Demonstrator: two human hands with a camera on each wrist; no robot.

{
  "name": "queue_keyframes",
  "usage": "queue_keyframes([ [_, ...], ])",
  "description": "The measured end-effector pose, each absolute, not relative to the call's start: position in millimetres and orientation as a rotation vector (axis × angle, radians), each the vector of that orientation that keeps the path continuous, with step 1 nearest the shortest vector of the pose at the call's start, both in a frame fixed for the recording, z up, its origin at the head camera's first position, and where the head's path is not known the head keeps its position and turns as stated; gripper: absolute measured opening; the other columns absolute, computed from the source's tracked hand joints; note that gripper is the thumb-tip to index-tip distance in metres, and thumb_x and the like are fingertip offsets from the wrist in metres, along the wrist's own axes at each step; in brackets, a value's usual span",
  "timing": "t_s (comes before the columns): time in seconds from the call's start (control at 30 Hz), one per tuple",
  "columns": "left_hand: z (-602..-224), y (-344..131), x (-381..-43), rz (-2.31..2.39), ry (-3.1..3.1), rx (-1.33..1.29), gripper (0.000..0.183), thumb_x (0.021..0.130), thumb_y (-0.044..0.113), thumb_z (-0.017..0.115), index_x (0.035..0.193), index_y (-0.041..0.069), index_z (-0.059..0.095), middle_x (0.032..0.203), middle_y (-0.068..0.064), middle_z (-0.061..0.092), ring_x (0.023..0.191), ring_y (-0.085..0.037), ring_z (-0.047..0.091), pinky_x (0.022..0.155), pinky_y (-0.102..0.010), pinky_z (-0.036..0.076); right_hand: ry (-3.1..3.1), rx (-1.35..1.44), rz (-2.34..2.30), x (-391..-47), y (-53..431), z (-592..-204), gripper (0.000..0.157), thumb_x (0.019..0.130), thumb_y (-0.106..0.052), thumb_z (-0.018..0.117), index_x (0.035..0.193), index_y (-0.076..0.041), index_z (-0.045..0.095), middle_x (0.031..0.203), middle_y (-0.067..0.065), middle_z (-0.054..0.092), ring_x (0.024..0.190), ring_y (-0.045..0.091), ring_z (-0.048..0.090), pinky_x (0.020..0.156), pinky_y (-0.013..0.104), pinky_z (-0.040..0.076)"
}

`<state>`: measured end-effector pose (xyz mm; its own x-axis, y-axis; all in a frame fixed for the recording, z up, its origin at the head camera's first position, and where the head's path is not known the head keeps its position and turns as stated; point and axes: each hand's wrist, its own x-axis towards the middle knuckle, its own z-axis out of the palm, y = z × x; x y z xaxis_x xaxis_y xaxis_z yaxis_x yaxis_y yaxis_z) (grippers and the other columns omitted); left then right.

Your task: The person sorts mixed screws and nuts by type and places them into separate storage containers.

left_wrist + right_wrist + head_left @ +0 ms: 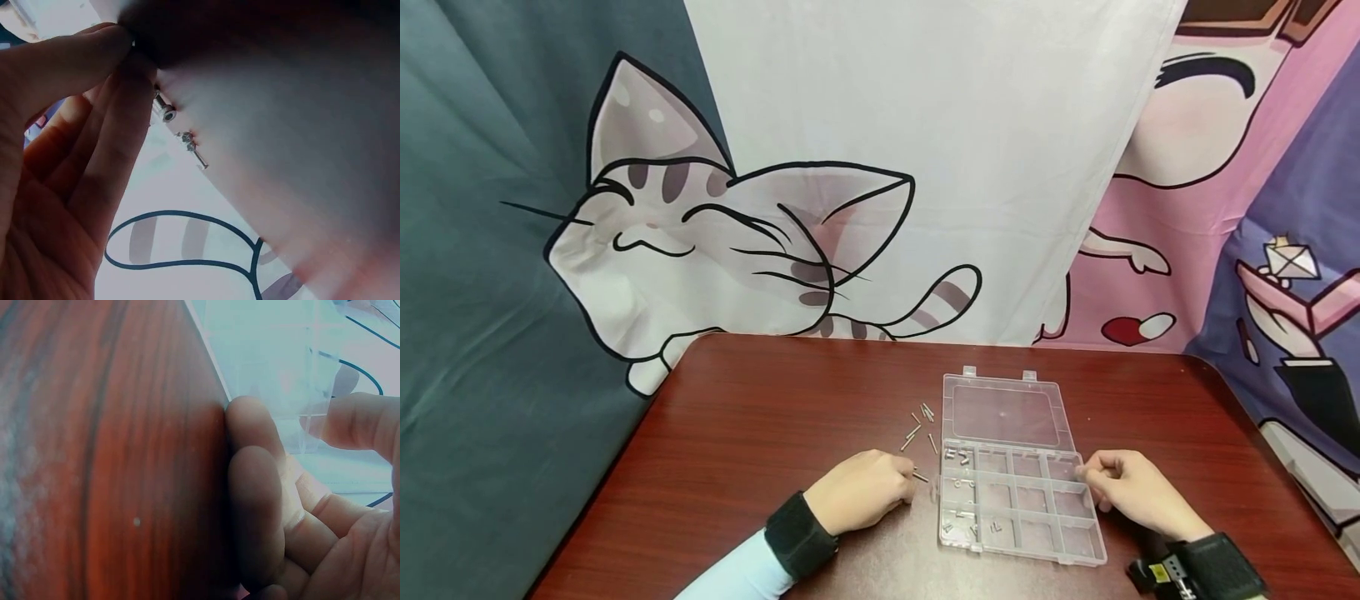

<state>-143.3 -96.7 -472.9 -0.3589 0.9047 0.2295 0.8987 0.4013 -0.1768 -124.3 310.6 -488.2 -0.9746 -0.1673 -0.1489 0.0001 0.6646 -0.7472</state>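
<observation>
A clear plastic compartment box (1033,506) lies on the table with its lid (1007,410) swung back. Small metal pieces sit in some compartments of its left column, and one more lies in the front row. Just left of the box, my left hand (868,490) pinches a small metal screw (921,477) between thumb and fingertips; most of the grip is in shadow in the left wrist view. My right hand (1138,492) holds the box's right edge, thumb (350,422) at the wall and curled fingers (255,494) low beside it.
Several loose screws (912,432) are scattered on the reddish-brown table (775,408) behind the left hand, beside the lid. Two groups of them show as a socket-head screw (165,111) and smaller pieces (190,145). A printed cloth (880,100) hangs behind the table.
</observation>
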Motion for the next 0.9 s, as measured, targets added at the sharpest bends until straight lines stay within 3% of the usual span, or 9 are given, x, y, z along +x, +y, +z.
queue_keyframes([
  [0.27, -473, -95, -143, -0.003, -2.381, -1.578, 0.020, 0.083, 0.016, 0.069, 0.068, 0.027, 0.061, 0.073, 0.010, 0.047, 0.061, -0.004, 0.052, 0.055, -0.019, 0.043, 2.670, -0.149, -1.198, -124, 312, -489, 0.033, 0.094, -0.039, 0.061, 0.081, -0.008, 0.064, 0.062, 0.002, 0.058, 0.058, 0.016, 0.058, 0.058, 0.028, 0.044],
  [0.53, -461, -83, -140, -0.214, -2.351, -1.583, 0.018, 0.074, 0.011, 0.062, 0.073, 0.024, 0.050, 0.073, 0.011, 0.034, 0.063, -0.001, 0.036, 0.059, -0.017, 0.035, 2.658, -0.148, -1.209, -123, 312, -486, 0.033, 0.094, -0.038, 0.061, 0.081, -0.008, 0.064, 0.063, 0.002, 0.059, 0.058, 0.015, 0.058, 0.057, 0.028, 0.045],
  [0.9, -434, -32, -127, -0.135, -2.265, -1.706, 0.011, 0.075, 0.017, 0.059, 0.082, 0.022, 0.052, 0.077, 0.011, 0.036, 0.071, -0.003, 0.038, 0.063, -0.019, 0.036, 2.671, -0.151, -1.202, -123, 311, -487, 0.032, 0.094, -0.038, 0.061, 0.081, -0.008, 0.064, 0.062, 0.001, 0.058, 0.058, 0.015, 0.058, 0.057, 0.028, 0.045],
])
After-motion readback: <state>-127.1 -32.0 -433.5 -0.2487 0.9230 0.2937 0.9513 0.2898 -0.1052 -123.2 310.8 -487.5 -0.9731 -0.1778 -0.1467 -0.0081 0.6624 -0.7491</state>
